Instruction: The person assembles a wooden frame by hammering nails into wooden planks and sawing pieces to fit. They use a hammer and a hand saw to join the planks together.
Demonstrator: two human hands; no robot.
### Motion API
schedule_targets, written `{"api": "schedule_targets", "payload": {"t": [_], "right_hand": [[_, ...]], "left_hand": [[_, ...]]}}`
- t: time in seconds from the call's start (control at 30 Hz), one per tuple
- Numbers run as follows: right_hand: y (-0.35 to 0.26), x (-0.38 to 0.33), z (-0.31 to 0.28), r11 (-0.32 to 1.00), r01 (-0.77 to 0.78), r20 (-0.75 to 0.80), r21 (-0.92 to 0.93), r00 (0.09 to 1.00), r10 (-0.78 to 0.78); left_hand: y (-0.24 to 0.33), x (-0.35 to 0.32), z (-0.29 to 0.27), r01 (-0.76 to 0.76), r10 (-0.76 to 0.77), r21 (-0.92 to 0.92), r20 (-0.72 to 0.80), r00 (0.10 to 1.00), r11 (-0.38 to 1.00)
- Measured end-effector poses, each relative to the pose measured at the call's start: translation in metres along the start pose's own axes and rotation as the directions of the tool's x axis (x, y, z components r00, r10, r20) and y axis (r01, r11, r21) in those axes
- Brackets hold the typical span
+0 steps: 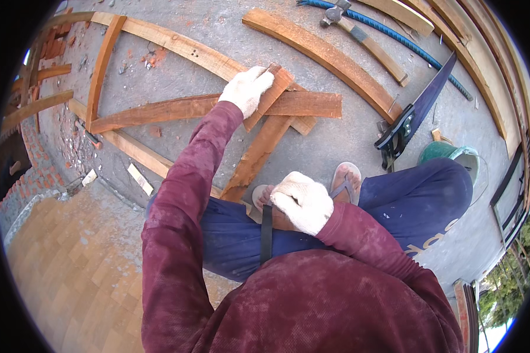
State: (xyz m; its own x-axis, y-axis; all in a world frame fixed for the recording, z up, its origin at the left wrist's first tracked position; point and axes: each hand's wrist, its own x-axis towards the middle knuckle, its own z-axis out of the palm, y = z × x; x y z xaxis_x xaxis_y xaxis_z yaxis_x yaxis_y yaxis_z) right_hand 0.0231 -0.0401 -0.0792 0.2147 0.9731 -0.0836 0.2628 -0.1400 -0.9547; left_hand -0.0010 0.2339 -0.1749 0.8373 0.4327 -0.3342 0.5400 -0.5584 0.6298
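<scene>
My left hand (245, 89), in a white glove, is closed around the upper part of a short wooden block (272, 101). The block lies slanted across the place where several wooden strips meet. One strip, a reddish wooden batten (309, 105), runs under it, and another wooden piece (256, 156) slopes down toward my feet. My right hand (303, 203), also gloved, is curled into a fist above my feet. What it holds, if anything, is hidden. A black strip (266, 235) shows beside that fist over my trousers; whether the two are joined I cannot tell.
A hammer (368, 44), a handsaw (415, 112), a blue ribbed bar (394, 44) and a loose plank (324, 56) lie to the right and ahead. A green bucket (466, 157) stands by my right knee. Long boards (471, 65) line the right edge; broken bricks (41, 156) lie left.
</scene>
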Motion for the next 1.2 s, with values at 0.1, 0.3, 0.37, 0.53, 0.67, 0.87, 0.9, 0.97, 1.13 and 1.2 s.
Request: {"api": "schedule_targets", "payload": {"t": [0.1, 0.3, 0.37, 0.53, 0.67, 0.87, 0.9, 0.97, 1.13, 1.2], "right_hand": [[-0.007, 0.01, -0.015, 0.986, -0.036, 0.203, -0.165, 0.977, 0.069], [-0.01, 0.008, -0.009, 0.924, -0.366, 0.261, 0.11, 0.908, 0.328], [-0.009, 0.007, -0.007, 0.932, -0.351, 0.258, 0.093, 0.912, 0.318], [-0.011, 0.011, -0.006, 0.927, -0.372, 0.295, 0.039, 0.891, 0.345], [-0.011, 0.009, -0.003, 0.915, -0.402, 0.299, 0.035, 0.878, 0.374], [-0.007, 0.007, -0.001, 0.928, -0.372, 0.289, 0.032, 0.892, 0.348], [-0.006, 0.007, -0.001, 0.927, -0.375, 0.288, 0.028, 0.891, 0.352], [-0.007, 0.007, 0.0, 0.91, -0.413, 0.251, 0.035, 0.885, 0.392], [-0.005, 0.009, -0.006, 0.836, -0.534, 0.203, 0.128, 0.839, 0.505], [-0.007, 0.014, -0.017, 0.679, -0.702, 0.246, 0.216, 0.712, 0.658]], "left_hand": [[-0.034, -0.001, 0.013, -0.279, 0.285, 0.261, 0.015, 0.959, 0.924], [0.005, -0.002, 0.002, -0.119, 0.112, 0.128, 0.062, 0.992, 0.985], [-0.008, 0.0, 0.01, -0.204, 0.199, 0.279, 0.047, 0.979, 0.938], [-0.021, 0.007, 0.018, -0.171, 0.156, 0.225, 0.085, 0.984, 0.959], [-0.025, 0.003, 0.024, -0.173, 0.174, 0.193, 0.009, 0.985, 0.966], [-0.02, 0.001, 0.021, -0.3, 0.321, 0.363, 0.003, 0.947, 0.882], [-0.021, 0.001, 0.023, -0.296, 0.32, 0.37, -0.003, 0.947, 0.881], [-0.024, 0.002, 0.027, -0.29, 0.32, 0.385, -0.015, 0.947, 0.876], [-0.044, 0.009, 0.043, -0.103, 0.119, 0.17, -0.09, 0.989, 0.98], [-0.04, 0.01, 0.044, -0.059, 0.073, 0.148, -0.093, 0.993, 0.987]]}}
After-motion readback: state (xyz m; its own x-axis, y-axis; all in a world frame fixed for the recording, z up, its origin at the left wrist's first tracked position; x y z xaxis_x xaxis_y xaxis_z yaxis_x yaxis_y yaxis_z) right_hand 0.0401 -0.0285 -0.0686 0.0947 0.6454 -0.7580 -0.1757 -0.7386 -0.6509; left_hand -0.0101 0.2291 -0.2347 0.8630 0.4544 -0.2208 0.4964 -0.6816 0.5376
